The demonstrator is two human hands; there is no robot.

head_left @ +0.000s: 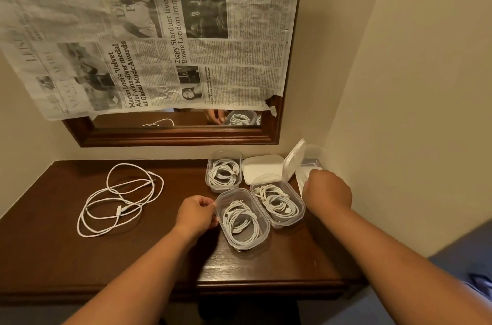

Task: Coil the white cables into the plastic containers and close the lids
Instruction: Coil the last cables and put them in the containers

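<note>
Lower centre of the frame: left hand clamped on the left end of the near box, fingers curled over the rim, thumb low on the wall. Inside, a white coil wound in loops, with no lid over it. Just right of that, side by side and angled the same way, the middle box with a second coil, its clear lid hinged up and standing at the far end. Farther up the frame from the near box, the far box, also open, a third coil inside. Between far box and clear lid, a white lid lying flat. Tucked into the right corner, a corner box of clear plastic, contents hard to make out.

Right of centre: right hand reaching past the middle box, back toward the camera, knuckles bent down onto a clear plastic piece by the side wall. Fingertips hidden, so cannot tell whether gripping or only resting there.

Left half of the table: a loose cable sprawled in wide untidy loops, well apart from the boxes and from both hands, not yet coiled.

Up above: a wood-framed mirror, mostly covered by newspaper, with a strip of glass along the bottom reflecting a hand and a box of coiled cable.
</note>
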